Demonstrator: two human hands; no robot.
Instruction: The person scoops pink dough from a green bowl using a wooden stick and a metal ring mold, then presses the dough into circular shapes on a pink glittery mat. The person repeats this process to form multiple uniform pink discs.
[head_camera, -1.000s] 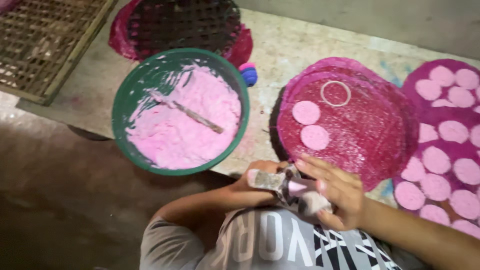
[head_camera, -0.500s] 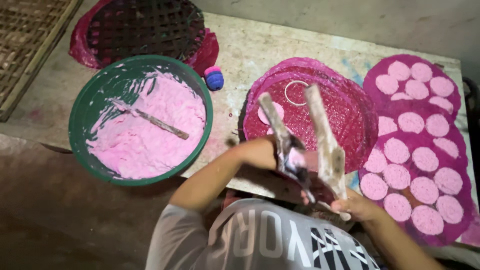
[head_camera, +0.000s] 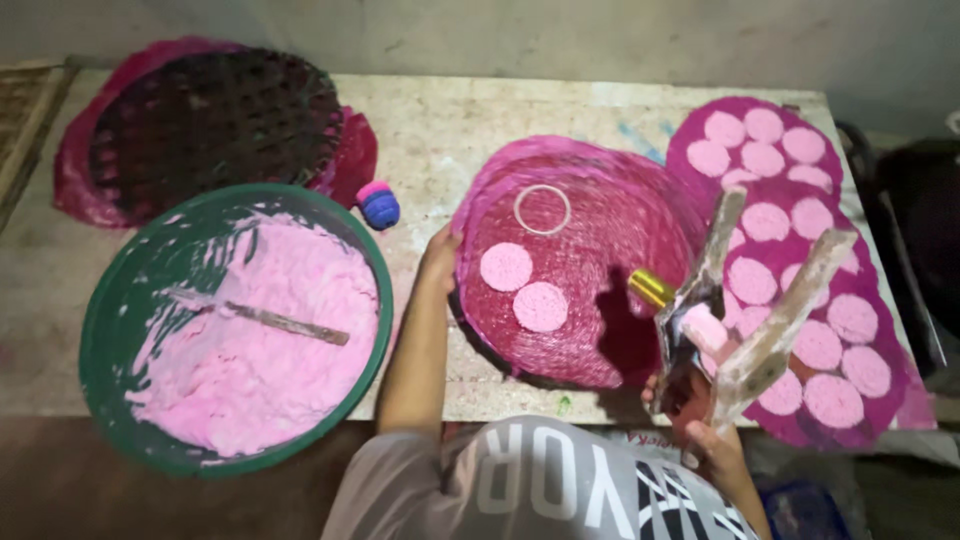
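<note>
At the near edge of the bench (head_camera: 450, 120), our left hand (head_camera: 438, 262) rests on the left rim of a round magenta woven mat (head_camera: 600, 300), fingers curled over its edge, while our right hand (head_camera: 705, 420) grips a two-handled press (head_camera: 740, 320) caked in pale paste, fingers wrapped tight around the lower ends of its handles. The press hangs above the mat's right side, handles splayed up toward the far right corner, a small brass-coloured nozzle (head_camera: 651, 287) jutting from its left. Two pink discs (head_camera: 524, 287) lie near the mat's centre, touching or almost so, with a thin white ring (head_camera: 542, 209) just beyond them. To the right, a second mat (head_camera: 800, 290) along the right edge is covered in rows of similar discs. At the left near corner a green basin (head_camera: 105, 300) holds pink batter, a flat stirring stick (head_camera: 270, 320) lying in it; behind it sits a dark woven tray (head_camera: 210, 125), and a small blue-and-pink cap (head_camera: 378, 204) lies between tray and mat. In our judgement, good work here means keeping the mat pinned flat with the left hand so it cannot slide, bringing the press down beside the last disc without overlapping it, and squeezing the handles evenly so each round comes out the same thickness, spaced as neatly as those on the filled mat.
</note>
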